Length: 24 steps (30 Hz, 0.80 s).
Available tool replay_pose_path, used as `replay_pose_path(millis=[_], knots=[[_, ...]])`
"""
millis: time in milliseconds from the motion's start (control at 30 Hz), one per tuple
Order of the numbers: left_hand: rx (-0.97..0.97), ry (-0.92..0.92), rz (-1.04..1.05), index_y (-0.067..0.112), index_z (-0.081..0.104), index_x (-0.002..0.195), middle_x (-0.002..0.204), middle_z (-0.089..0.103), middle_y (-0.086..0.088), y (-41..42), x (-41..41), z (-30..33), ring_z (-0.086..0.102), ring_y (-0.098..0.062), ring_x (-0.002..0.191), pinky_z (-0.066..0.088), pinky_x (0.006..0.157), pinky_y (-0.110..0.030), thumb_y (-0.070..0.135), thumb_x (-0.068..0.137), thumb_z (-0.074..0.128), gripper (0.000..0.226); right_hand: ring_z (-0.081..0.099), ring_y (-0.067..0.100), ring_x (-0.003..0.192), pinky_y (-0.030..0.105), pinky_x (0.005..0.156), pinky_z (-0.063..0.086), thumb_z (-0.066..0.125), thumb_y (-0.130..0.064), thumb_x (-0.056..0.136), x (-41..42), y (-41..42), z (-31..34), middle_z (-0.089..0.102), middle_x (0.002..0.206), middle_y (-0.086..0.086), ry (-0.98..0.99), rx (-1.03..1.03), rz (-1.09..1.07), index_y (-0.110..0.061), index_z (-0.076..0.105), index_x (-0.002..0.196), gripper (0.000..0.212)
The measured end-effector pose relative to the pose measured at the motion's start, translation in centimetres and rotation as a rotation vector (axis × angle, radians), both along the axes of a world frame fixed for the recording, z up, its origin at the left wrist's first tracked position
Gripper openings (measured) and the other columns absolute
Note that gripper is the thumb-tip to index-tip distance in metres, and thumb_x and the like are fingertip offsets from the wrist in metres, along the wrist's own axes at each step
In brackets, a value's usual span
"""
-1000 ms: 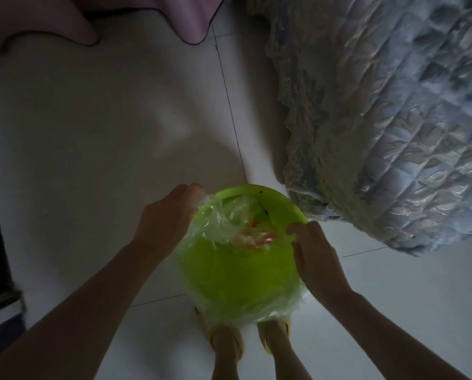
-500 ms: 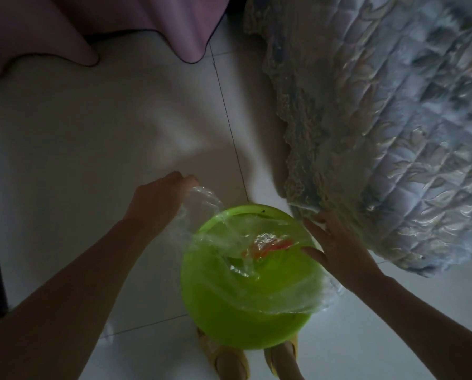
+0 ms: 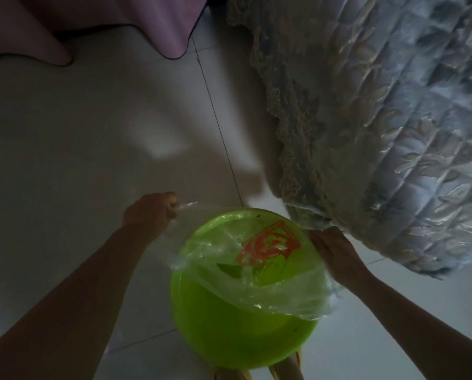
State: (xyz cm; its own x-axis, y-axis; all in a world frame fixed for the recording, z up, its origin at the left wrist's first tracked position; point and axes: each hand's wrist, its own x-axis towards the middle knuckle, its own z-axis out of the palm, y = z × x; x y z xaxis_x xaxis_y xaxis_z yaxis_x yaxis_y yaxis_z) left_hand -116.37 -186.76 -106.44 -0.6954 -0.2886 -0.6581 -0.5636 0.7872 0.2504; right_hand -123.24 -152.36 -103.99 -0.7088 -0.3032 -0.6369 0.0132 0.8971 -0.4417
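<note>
A round lime-green plastic bin (image 3: 224, 330) stands on the pale tiled floor just in front of my feet. A clear plastic bag (image 3: 273, 286) with a red printed logo is stretched across its mouth and draped over the right rim. My left hand (image 3: 150, 212) is beyond the bin's left rim and pinches a stretched corner of the bag, pulling it outward. At the bin's right rim my right hand (image 3: 336, 250) grips the bag's edge, fingers curled over it.
A quilted grey-blue bedspread (image 3: 380, 119) with a lace hem hangs down at the right, close to the bin. Pink fabric (image 3: 152, 20) hangs at the top left. My yellow slippers (image 3: 229, 374) show under the bin.
The bag has been pulled wider and flatter over the bin's mouth, so the red logo now lies spread out. My right hand shifted to the bin's right rim; my left hand drew the corner further left.
</note>
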Motion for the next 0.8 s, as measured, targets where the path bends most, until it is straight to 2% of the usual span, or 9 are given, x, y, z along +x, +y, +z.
replay_pose_path(millis=[67,167,267,333,433,500,633,700,800], knots=[[0.083,-0.061,-0.004,0.021,0.062,0.09,0.088,0.067,-0.008,-0.3,1.8,-0.2,0.064,-0.031,0.089,0.049,0.075,-0.034,0.023,0.082,0.064,0.008,0.061,0.032,0.097,0.039,0.088,0.046,0.041,-0.015,0.099,0.3,0.4,0.1,0.066,0.102,0.018,-0.19,0.027,-0.088,-0.009,0.066,0.106,0.027],[0.169,-0.075,0.078,0.015,0.063,0.097,0.073,0.063,-0.002,-0.9,4.5,-0.1,0.06,-0.021,0.067,0.044,0.064,-0.027,0.024,0.079,0.07,0.021,0.062,0.026,0.095,0.049,0.094,0.048,0.042,-0.016,0.098,1.0,1.4,0.9,0.069,0.105,0.018,-0.481,-0.05,-0.328,-0.01,0.067,0.102,0.027],[0.43,-0.019,0.474,0.006,0.06,0.103,0.079,0.066,-0.015,-1.2,6.5,1.0,0.061,-0.025,0.075,0.042,0.059,-0.026,0.014,0.075,0.076,0.033,0.058,0.029,0.102,0.045,0.091,0.045,0.039,-0.026,0.099,1.7,2.1,2.3,0.062,0.113,0.022,-0.553,-0.139,-0.62,-0.002,0.059,0.113,0.034],[0.504,0.121,0.748,0.009,0.058,0.108,0.099,0.067,-0.024,-0.9,7.3,2.1,0.062,-0.031,0.085,0.043,0.057,-0.018,0.01,0.075,0.075,0.037,0.052,0.033,0.117,0.046,0.101,0.038,0.038,-0.026,0.1,2.2,2.0,3.0,0.054,0.13,0.025,-0.519,-0.133,-0.747,-0.004,0.053,0.125,0.037],[0.148,0.465,0.438,0.015,0.056,0.121,0.121,0.059,-0.01,0.7,7.6,5.5,0.058,-0.025,0.108,0.045,0.084,-0.019,0.029,0.079,0.07,0.046,0.046,0.033,0.127,0.042,0.107,0.033,0.044,-0.026,0.097,3.2,1.5,5.3,0.05,0.14,0.017,-0.133,0.078,-0.366,-0.014,0.043,0.137,0.042],[0.166,0.615,0.065,0.021,0.052,0.128,0.131,0.052,-0.002,2.3,7.1,8.0,0.047,-0.012,0.122,0.036,0.102,-0.023,0.042,0.081,0.06,0.052,0.047,0.037,0.123,0.046,0.102,0.038,0.054,-0.024,0.092,4.3,0.9,7.3,0.051,0.138,0.018,0.155,0.116,-0.105,-0.012,0.041,0.139,0.05],[0.261,0.521,-0.19,0.025,0.055,0.127,0.138,0.052,0.0,5.2,6.5,9.5,0.041,-0.011,0.131,0.031,0.108,-0.03,0.04,0.085,0.055,0.045,0.045,0.043,0.123,0.054,0.098,0.041,0.065,-0.021,0.084,6.4,0.1,8.8,0.047,0.141,0.021,0.325,0.148,0.059,-0.008,0.043,0.137,0.059],[0.223,0.466,-0.189,0.023,0.06,0.122,0.13,0.061,0.001,5.7,6.7,9.2,0.043,-0.017,0.131,0.029,0.106,-0.034,0.033,0.087,0.051,0.038,0.051,0.045,0.118,0.054,0.093,0.045,0.073,-0.013,0.078,7.0,-0.3,8.8,0.052,0.136,0.022,0.368,0.098,0.146,-0.005,0.05,0.131,0.059],[0.145,0.304,-0.089,0.025,0.057,0.124,0.126,0.065,-0.001,5.1,7.4,8.3,0.053,-0.023,0.123,0.029,0.106,-0.042,0.054,0.083,0.039,0.053,0.059,0.04,0.11,0.047,0.085,0.052,0.082,-0.013,0.068,8.0,-0.2,8.3,0.058,0.13,0.019,0.347,0.068,0.335,-0.008,0.057,0.125,0.062]])
